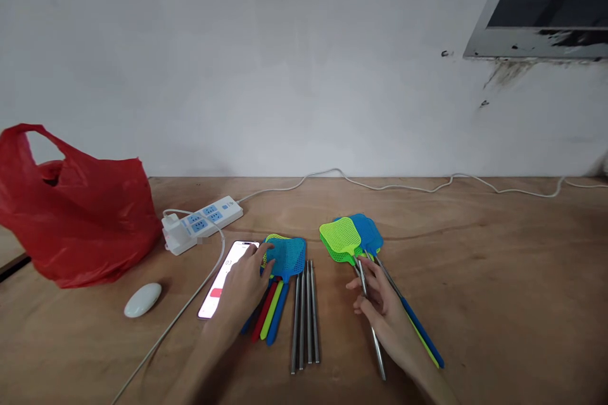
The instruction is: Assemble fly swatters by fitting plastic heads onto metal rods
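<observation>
My left hand (247, 278) reaches over the phone (209, 304), its thumb and fingers closed on the left edge of a blue fly swatter head (291, 254). That head lies over a yellow-green one. Below it lie red, yellow-green and blue handles (277, 316), partly under my hand. Several bare metal rods (310, 323) lie side by side between my hands. My right hand (380, 304) has its fingers around a metal rod (376, 345) that runs up to a yellow-green swatter head (340, 235). Beneath that are a green head and a blue head (367, 234).
A red plastic bag (80, 215) stands at the left, with a white rounded object (142, 300) in front of it. A white power strip (204, 221) with a plugged-in charger lies behind the phone. Its cable (403, 187) runs along the wall; another crosses the wooden table (513, 297).
</observation>
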Demonstrator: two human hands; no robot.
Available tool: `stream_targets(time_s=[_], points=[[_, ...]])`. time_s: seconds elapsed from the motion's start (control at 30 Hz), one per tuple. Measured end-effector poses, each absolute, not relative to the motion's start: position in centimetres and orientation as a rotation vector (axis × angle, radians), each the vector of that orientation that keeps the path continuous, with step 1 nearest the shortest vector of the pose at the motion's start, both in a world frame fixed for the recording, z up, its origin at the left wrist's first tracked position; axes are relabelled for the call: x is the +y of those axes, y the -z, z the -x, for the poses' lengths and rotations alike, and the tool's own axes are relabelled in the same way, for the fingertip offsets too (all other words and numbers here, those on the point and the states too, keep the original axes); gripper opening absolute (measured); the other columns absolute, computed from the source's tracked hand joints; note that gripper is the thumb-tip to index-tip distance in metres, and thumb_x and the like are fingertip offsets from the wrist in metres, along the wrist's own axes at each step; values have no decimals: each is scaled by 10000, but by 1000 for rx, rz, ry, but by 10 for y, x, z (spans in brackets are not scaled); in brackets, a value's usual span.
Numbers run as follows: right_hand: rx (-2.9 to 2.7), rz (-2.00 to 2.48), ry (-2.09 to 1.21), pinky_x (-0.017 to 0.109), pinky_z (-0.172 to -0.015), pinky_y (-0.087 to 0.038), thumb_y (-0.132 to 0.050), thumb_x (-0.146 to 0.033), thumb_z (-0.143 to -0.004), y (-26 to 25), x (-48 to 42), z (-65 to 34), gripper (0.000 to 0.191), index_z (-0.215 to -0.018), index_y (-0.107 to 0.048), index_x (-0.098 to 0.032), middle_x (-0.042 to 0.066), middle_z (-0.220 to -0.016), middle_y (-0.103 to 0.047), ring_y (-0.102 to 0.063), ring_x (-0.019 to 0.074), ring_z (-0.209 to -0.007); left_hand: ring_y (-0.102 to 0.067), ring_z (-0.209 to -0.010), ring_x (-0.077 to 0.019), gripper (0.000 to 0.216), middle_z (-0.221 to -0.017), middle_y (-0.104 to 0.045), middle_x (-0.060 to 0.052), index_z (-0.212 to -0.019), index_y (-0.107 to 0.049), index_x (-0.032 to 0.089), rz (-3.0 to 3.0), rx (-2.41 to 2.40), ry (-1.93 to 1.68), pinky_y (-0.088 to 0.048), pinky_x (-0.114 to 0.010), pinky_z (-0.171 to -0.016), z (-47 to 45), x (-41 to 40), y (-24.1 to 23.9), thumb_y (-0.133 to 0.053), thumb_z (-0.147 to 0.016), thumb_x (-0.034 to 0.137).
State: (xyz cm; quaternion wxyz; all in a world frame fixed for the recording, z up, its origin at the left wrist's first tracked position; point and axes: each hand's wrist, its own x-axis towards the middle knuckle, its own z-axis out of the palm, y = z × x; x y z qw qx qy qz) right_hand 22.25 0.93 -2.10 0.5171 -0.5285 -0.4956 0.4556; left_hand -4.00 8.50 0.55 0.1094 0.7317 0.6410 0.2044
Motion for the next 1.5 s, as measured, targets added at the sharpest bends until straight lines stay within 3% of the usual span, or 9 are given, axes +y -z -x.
stream_targets(time_s=[0.13, 0.27, 0.5, 0.77, 0.93, 1.03, 1.2, 1.5], points=[[-1361, 1409, -958, 337, -683, -523, -551, -238, -803, 31, 11, -235, 584, -1378, -448, -241, 53, -1035, -630, -620, 167, -711, -653, -807, -264, 323, -975, -653, -80, -1154, -624, 211, -2211, 1852, -589, -444, -326, -661, 35, 68, -9, -399, -967, 348], [-1503, 1465, -935, 330, -624, -510, -564, -225, -789, 27, 17, -234, 372, -1155, -632, -206, 71, -1013, -662, -615, 165, -651, -659, -751, -235, 305, -927, -665, -66, -1111, -620, 218, -2229, 1729, -653, -449, -303, -619, 29, 52, -5, -389, -972, 361], [-1495, 1447, -868, 338, -641, -532, -571, -332, -879, 11, 26, -220, 270, -1111, -646, -214, 105, -1130, -682, -666, 204, -755, -649, -648, -234, 319, -790, -689, -49, -1053, -649, 211, -2236, 1656, -527, -405, -301, -585, 28, 30, 4, -365, -998, 346], [-1562, 1600, -607, 305, -527, -385, -599, -324, -836, 20, 22, -242, 154, -897, -698, -223, 19, -677, -658, -519, 170, -510, -715, -791, -272, 243, -861, -751, -52, -881, -665, 227, -2323, 1643, -249, -410, -300, -627, 21, 19, 2, -473, -987, 332], [-1872, 1722, -764, 290, -524, -306, -668, -296, -780, 4, 4, -233, 93, -703, -669, -243, -4, -584, -662, -591, 191, -548, -720, -783, -278, 185, -818, -743, -66, -874, -666, 206, -2306, 1701, -162, -402, -293, -609, 11, 19, 2, -524, -957, 289], [-2012, 1732, -890, 280, -535, -307, -746, -264, -712, -8, -6, -223, 65, -718, -685, -243, -5, -613, -690, -617, 193, -594, -715, -780, -271, 175, -816, -737, -64, -876, -670, 206, -2287, 1701, -186, -405, -290, -614, 9, 19, 2, -528, -950, 278], [-2251, 1735, -889, 275, -531, -217, -894, -330, -525, -13, -14, -210, 377, -817, -673, -245, -27, -676, -671, -579, 187, -631, -697, -756, -241, 178, -824, -731, -58, -857, -655, 202, -2266, 1680, -204, -395, -287, -620, 8, 17, 3, -520, -955, 264], [-2284, 1629, -837, 267, -552, -231, -810, -273, -639, -9, -11, -206, 309, -886, -626, -252, -30, -742, -671, -584, 180, -648, -712, -802, -243, 228, -873, -751, -62, -900, -685, 215, -2273, 1646, -250, -414, -279, -633, 2, 14, 0, -467, -964, 198]])
